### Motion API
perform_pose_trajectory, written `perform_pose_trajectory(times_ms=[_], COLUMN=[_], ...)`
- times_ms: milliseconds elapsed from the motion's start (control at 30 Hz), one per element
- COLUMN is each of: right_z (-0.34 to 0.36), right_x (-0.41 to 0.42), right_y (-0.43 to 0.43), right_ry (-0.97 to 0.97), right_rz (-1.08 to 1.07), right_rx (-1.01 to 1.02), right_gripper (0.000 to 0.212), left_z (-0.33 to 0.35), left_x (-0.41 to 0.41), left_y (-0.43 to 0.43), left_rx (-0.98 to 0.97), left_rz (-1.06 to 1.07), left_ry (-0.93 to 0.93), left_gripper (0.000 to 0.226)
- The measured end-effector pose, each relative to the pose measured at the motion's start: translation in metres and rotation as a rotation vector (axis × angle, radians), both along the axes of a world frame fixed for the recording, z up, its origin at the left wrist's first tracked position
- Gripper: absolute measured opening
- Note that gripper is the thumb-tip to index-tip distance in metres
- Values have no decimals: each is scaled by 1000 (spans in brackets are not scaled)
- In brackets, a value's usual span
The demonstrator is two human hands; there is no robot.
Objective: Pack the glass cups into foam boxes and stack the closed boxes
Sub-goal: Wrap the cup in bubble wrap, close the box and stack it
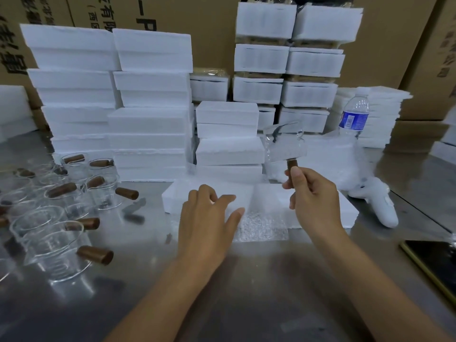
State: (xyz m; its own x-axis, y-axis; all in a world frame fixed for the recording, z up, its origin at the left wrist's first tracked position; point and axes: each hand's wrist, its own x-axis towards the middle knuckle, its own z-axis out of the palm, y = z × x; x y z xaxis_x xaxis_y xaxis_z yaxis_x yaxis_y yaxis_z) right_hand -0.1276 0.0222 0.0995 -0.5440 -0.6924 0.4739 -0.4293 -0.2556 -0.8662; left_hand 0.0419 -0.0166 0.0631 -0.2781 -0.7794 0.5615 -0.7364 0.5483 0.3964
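Note:
My right hand (312, 193) pinches the brown wooden handle of a glass cup (285, 144) and holds it up above an open white foam box (345, 206) lying on the steel table. A sheet of bubble wrap (261, 225) hangs over the box's front edge. With fingers spread, my left hand (209, 218) rests on the left part of the box and the wrap. Several more glass cups (56, 213) with brown handles stand crowded on the table at the left.
Tall stacks of closed foam boxes (150, 104) fill the back, with a shorter stack (229, 139) right behind the open box. A water bottle (354, 114) and a white controller (380, 203) sit at the right. A phone (431, 255) lies at the right edge.

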Motion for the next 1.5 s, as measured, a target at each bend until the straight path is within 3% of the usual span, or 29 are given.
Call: perform_pose_trajectory(times_ms=[233, 433, 533, 633, 733, 967, 1100, 1200, 1367, 1500], right_z=[-2, -2, -3, -2, -1, -4, -6, -7, -3, 0], right_x=[1, 1, 1, 0, -1, -9, -15, -17, -16, -15], right_y=[0, 1, 2, 3, 3, 3, 6, 8, 10, 12], right_ry=[-34, -22, -26, -31, -12, 234, 567, 676, 726, 596], right_rz=[28, 29, 28, 41, 74, 50, -111, -152, -137, -20], right_rx=[14, 30, 33, 35, 42, 155, 299, 355, 395, 371], right_gripper=[24, 24, 24, 24, 26, 20, 25, 27, 33, 31], left_z=[-4, -1, -1, 0, 3, 8, 11, 13, 13, 14], left_x=[-4, 2, 6, 11, 14, 16, 17, 18, 17, 16], left_y=[-2, -4, -6, -8, -10, -11, -7, -5, -1, 1], left_rx=[-63, -78, 29, 101, 179, 249, 213, 178, 92, 0], left_rz=[-12, 4, -11, -35, -31, -47, -44, -62, -129, -194], left_ry=[-73, -15, 158, 396, 593, 781, 807, 797, 736, 663], left_gripper=[31, 10, 8, 23, 25, 17, 18, 19, 24, 26])
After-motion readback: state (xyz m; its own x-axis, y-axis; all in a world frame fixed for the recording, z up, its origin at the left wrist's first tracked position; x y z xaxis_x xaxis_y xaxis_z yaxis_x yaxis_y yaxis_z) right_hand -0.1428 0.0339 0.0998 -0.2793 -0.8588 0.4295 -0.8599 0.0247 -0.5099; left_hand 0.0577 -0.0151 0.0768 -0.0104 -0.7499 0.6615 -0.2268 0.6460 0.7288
